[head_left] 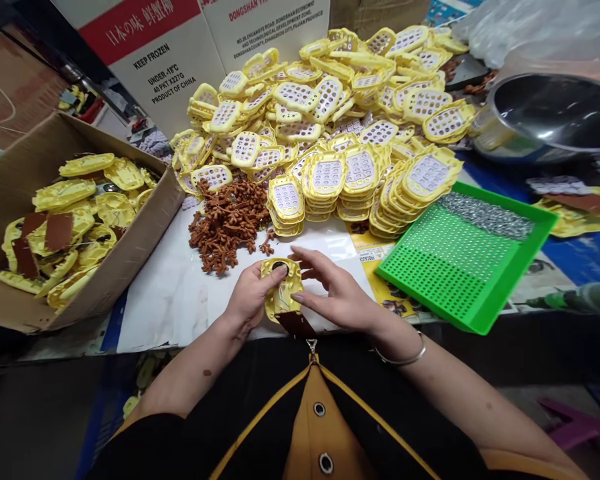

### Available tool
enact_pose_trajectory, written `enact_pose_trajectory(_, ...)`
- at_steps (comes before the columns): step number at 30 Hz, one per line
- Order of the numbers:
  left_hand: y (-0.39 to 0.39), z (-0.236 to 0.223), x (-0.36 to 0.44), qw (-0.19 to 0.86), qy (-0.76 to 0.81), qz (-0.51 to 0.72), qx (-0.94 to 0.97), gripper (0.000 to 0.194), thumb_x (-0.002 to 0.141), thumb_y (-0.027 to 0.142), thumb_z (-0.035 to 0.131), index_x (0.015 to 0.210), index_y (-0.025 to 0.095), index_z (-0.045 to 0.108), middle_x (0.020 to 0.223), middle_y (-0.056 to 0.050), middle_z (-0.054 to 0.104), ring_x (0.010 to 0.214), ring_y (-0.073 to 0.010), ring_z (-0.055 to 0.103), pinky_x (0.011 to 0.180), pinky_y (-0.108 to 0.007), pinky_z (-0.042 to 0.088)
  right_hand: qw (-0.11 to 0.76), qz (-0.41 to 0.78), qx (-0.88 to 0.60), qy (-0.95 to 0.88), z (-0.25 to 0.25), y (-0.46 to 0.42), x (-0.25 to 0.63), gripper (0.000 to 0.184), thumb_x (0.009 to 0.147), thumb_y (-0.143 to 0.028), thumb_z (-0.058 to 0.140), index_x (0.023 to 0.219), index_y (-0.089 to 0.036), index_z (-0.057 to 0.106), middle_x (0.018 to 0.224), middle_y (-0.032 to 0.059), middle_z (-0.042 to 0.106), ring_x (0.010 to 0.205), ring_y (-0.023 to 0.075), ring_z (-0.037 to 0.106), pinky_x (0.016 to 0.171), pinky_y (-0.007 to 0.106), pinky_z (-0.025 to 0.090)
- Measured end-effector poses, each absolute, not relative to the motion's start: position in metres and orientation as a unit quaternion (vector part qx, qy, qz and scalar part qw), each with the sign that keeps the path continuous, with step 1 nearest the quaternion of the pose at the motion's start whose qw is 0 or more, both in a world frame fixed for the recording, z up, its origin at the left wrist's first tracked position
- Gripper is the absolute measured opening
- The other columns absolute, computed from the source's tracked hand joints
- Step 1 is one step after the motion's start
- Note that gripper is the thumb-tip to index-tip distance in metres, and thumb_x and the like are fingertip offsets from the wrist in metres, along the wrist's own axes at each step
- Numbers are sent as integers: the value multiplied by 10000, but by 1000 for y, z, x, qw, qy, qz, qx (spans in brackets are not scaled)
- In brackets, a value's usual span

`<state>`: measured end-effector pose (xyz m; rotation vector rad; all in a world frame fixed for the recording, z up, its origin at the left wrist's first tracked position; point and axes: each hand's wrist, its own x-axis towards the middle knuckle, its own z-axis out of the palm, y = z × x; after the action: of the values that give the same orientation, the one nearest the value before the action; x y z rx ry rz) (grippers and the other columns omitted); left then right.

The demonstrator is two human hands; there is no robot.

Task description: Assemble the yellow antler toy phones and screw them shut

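My left hand point(253, 290) grips a yellow plastic shell point(283, 301) over the front of the table, its thumb pressing near a round black part inside. Thin wires show in the shell, and a brown circuit board point(297, 325) hangs from its lower end. My right hand point(337, 290) is beside the shell's right edge with its fingers apart; a fingertip is close to the edge, and I cannot tell whether it touches. Just beyond my hands lies a heap of brown branched plastic pieces point(225, 227). Behind it are stacked yellow shells with pale keypads point(325, 175).
A cardboard box point(145, 230) of yellow shells with boards stands on the left. To the right sit a green perforated tray point(480, 313) with small metal screws point(490, 213), a steel bowl point(510, 133) and a green-tipped power screwdriver point(580, 300). A large shell pile point(300, 97) rises behind.
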<state>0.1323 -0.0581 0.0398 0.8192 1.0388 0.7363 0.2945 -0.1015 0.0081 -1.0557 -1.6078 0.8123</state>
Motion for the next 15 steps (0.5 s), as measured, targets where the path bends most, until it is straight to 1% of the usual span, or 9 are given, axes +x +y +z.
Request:
enact_pose_trajectory(2,-56,39,132,719,474,356,361,371,605,355,827,849,131,660,729,-31,703,625,-154,635,643,-281,498,482,419,-436,-634,-1,-106,298,722,823,-321,656,1434,-222,285,1307,173,537,1111,214,612,872,392,560)
enact_pose_trajectory(3,-54,38,131,713,478,368,358,373,601,351,828,851,132,658,724,-28,701,618,-156,636,645,-286,501,458,457,-432,-629,-7,-109,299,770,815,-334,667,1451,-224,246,1290,173,556,1106,218,619,879,404,556)
enact_pose_trajectory(5,-50,36,130,699,487,393,347,360,591,325,831,839,132,654,704,-15,693,597,-146,627,632,-278,499,399,521,-403,-638,-16,-116,296,832,806,-326,677,1471,-201,193,1154,141,638,1021,208,653,868,410,554)
enact_pose_trajectory(7,-46,33,129,695,494,413,320,338,577,286,830,821,131,653,680,-3,683,576,-133,615,608,-259,490,366,551,-379,-647,-20,-124,292,814,838,-285,628,1486,-179,146,969,77,676,863,173,672,794,372,565)
enact_pose_trajectory(10,-42,28,126,718,497,405,272,290,587,233,799,819,119,666,679,-22,693,596,-152,637,649,-278,508,397,546,-396,-622,-17,-130,289,721,890,-242,527,1496,-201,139,795,-1,638,671,126,629,635,282,548)
enact_pose_trajectory(11,-41,27,125,726,495,400,259,270,604,221,782,827,115,673,690,-34,702,617,-166,651,678,-293,518,420,544,-406,-602,-14,-130,290,688,895,-245,519,1490,-216,174,783,-6,638,651,121,625,607,264,539)
enact_pose_trajectory(12,-41,26,125,734,492,398,247,249,629,216,762,839,112,679,711,-46,712,644,-178,665,707,-306,525,443,540,-416,-582,-12,-129,292,643,890,-259,535,1467,-227,254,805,4,657,667,125,638,607,260,542)
enact_pose_trajectory(13,-41,25,124,741,487,398,233,228,661,224,742,852,114,684,736,-56,721,672,-187,675,728,-314,530,462,536,-425,-564,-10,-128,294,577,877,-279,562,1418,-233,364,861,27,686,720,137,663,635,268,554)
enact_pose_trajectory(15,-41,23,124,758,477,397,202,216,729,283,701,873,122,692,782,-68,733,717,-196,685,746,-320,536,479,530,-443,-542,-8,-124,298,416,842,-321,619,1244,-229,573,1022,77,721,884,180,696,744,311,578)
